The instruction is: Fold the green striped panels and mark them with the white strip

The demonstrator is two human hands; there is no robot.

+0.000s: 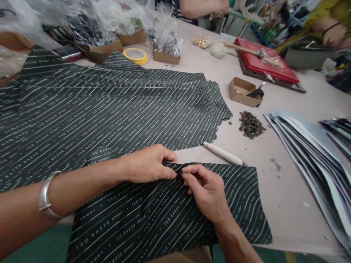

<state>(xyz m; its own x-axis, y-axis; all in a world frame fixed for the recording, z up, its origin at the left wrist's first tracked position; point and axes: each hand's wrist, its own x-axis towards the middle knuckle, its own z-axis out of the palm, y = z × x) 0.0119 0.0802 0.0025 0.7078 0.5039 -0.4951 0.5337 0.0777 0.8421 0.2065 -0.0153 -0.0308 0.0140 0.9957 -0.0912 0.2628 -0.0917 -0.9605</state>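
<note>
My left fingers (168,172) are clamping the upper edge of the dark striped cloth (153,223), which is draping over the desk's (290,219) near edge. My right fingers (194,168) are meeting just beside them; I can't tell what's between. Hanging weight could be dragging that edge loose if my pinch slackens.

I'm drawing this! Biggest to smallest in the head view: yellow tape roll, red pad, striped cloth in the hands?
1. Striped cloth, though nearness enlarges it
2. Red pad
3. Yellow tape roll
</note>
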